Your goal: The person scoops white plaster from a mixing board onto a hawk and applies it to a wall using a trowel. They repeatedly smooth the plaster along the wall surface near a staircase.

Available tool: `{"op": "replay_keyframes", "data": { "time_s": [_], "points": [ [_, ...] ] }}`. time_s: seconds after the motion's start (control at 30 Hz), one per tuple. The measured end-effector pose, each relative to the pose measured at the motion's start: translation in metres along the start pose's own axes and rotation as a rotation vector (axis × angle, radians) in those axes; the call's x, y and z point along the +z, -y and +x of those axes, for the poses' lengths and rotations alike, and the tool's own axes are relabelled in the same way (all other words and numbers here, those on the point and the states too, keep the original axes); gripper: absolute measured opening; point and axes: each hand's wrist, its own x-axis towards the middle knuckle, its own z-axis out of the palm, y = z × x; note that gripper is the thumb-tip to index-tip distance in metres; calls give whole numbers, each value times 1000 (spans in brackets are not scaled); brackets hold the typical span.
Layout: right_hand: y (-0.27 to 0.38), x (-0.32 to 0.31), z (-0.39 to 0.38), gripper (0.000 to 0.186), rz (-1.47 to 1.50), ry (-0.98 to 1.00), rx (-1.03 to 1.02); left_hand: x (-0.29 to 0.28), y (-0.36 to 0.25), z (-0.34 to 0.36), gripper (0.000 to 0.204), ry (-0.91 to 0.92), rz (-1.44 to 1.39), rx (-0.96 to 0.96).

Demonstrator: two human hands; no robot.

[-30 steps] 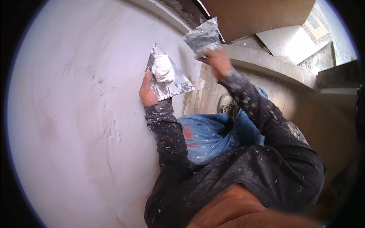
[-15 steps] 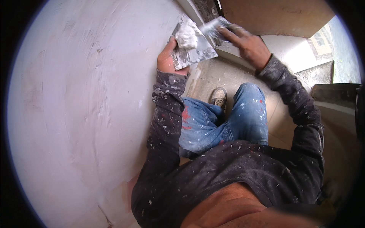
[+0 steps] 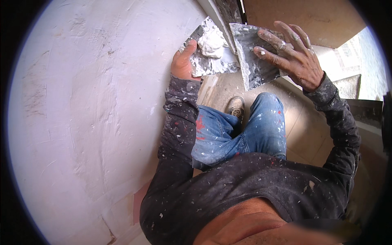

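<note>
My left hand [image 3: 183,64] grips the edge of a flat metal plate [image 3: 206,67] with the thumb on top; the fingers beneath are hidden. On the plate sits a thick lump of white putty [image 3: 212,43], with smears around it. My right hand [image 3: 301,63] holds a wide metal plastering blade [image 3: 254,67], its fingers laid over the putty-streaked face. Any handle is hidden under the hand. The blade's left edge carries a line of white putty and is right beside the plate; I cannot tell whether they touch. Both hands are spotted with white.
A white, unevenly plastered wall [image 3: 90,102] fills the left side. A brown panel [image 3: 302,20] stands at the upper right, near a bright opening. Below are my paint-spotted jeans [image 3: 263,122], a shoe [image 3: 236,107] and the tiled floor [image 3: 304,132].
My right hand has shifted right and slightly down, and its fingers have spread. The blade has turned so its broad face shows. My left hand and the plate have edged right, the plate tilting slightly.
</note>
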Motion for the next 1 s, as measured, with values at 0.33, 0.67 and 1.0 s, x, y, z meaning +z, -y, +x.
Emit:
{"op": "replay_keyframes", "data": {
  "time_s": [0.33,0.67,1.0],
  "points": [
    [-4,6,18,59,32,76,-144,-1,5,1,41,-44,197,13],
    [73,226,-30,41,1077,-362,912,-4,-13,-11,44,-100,40,238],
    [169,408,4,38,1458,-717,1741,-8,-5,-6,47,-139,85,215]
  ]
}}
